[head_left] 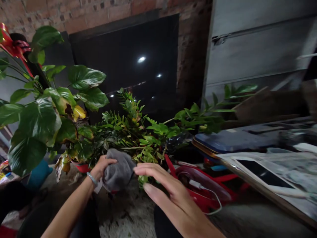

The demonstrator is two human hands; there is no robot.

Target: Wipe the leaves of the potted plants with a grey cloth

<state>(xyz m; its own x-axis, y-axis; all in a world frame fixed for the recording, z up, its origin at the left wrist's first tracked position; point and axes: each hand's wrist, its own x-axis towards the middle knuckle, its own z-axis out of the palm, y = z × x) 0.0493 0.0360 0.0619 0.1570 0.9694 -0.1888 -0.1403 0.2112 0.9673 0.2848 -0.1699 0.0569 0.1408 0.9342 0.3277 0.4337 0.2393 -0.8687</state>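
Observation:
A bunched grey cloth (119,170) is gripped by my left hand (102,168), whose thumb lies across its near side. A bracelet circles that wrist. My right hand (165,188) is just right of the cloth, its fingers stretched out and holding nothing. Its fingertips come close to the cloth's edge; whether they touch it I cannot tell. Behind both hands grow leafy green potted plants (133,132). On the left, a taller plant with broad leaves (41,117) leans in, some leaves yellowed or brown. Part of a red pot (83,167) shows below it.
To the right stands a red plastic chair (198,198) with a white charger and cable (196,184) on it. Beyond it, a table (247,185) bears a white tablet-like device (266,173). A dark glossy panel (128,66) leans against the brick wall (99,15).

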